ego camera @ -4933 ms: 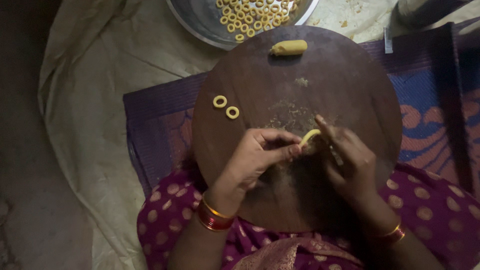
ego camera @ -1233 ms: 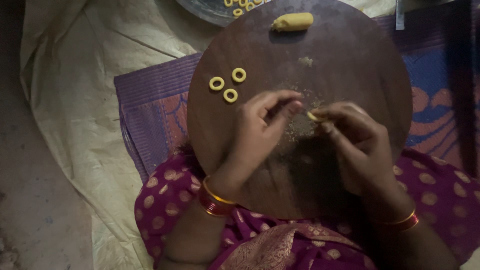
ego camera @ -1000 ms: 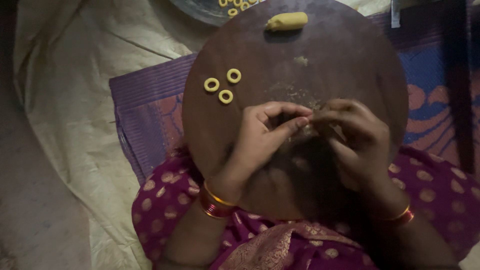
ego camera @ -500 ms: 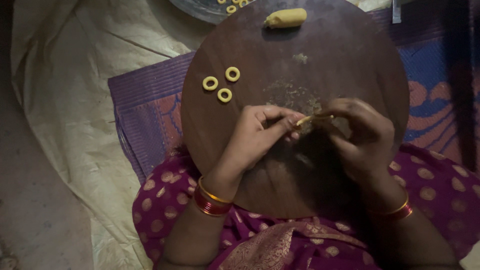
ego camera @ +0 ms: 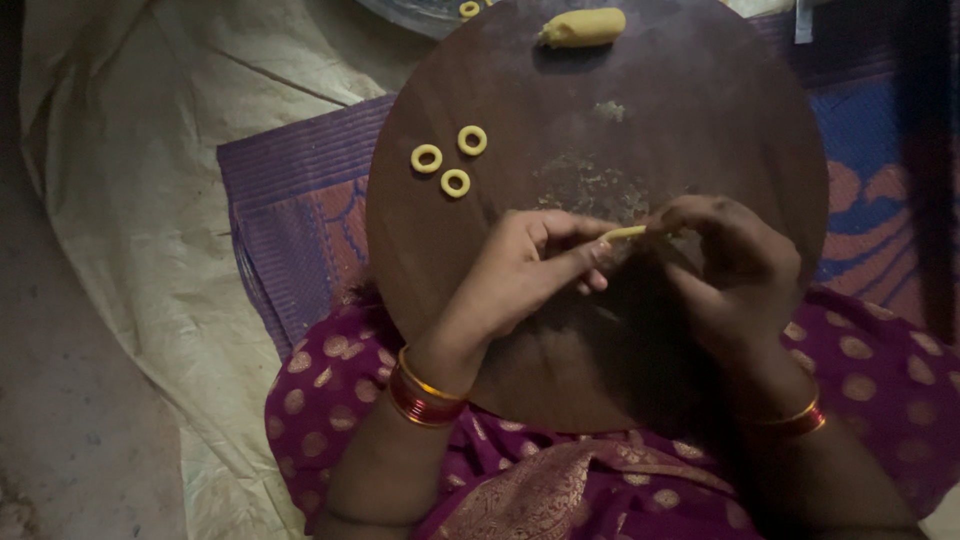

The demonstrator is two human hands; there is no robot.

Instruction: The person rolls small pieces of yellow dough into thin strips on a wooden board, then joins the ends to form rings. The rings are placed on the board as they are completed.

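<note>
My left hand and right hand pinch 1 dough strip above the board. Shaping step; joining its ends needs light pressure.

The view is dim and low in contrast, with a warm, muddy cast. What light there is falls from about 10 o'clock, so the pale sheet is brightest. The right hand and the frame from 3 to 5 o'clock sink into shadow. The dark round board shows a faint sheen. Detail is soft and grainy, with no glare.
</note>
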